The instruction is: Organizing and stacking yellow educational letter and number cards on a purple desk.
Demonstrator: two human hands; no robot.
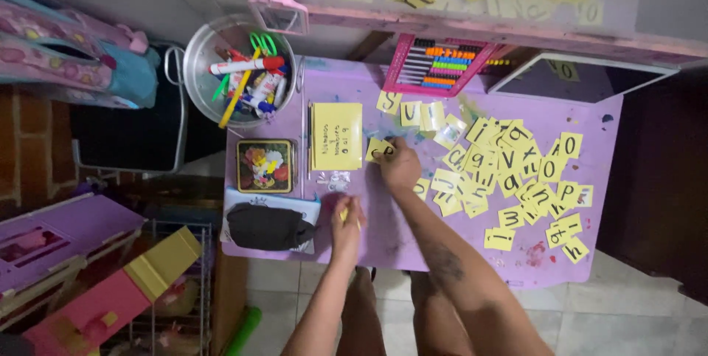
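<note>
The left hand (346, 225) sits at the near edge of the purple counter (383, 238), its grip closed on a small yellow piece (344, 214) that pokes out between the fingers. At 9 o'clock from it lies a black pouch (267, 225) on a pale blue pad (243, 201). At 1 o'clock, farther in, the right hand (399, 166) presses down on a yellow letter card (377, 149); I cannot tell whether its grip is closed on the card or only resting on it. At 3 o'clock of that hand spreads a loose heap of yellow letter cards (516, 179). At 9 o'clock lie a yellow notepad (336, 135) and a square floral tin (265, 166). Farther off stand a metal bucket of markers (239, 68) at 11 o'clock and a pink abacus (439, 64) at 1 o'clock
</note>
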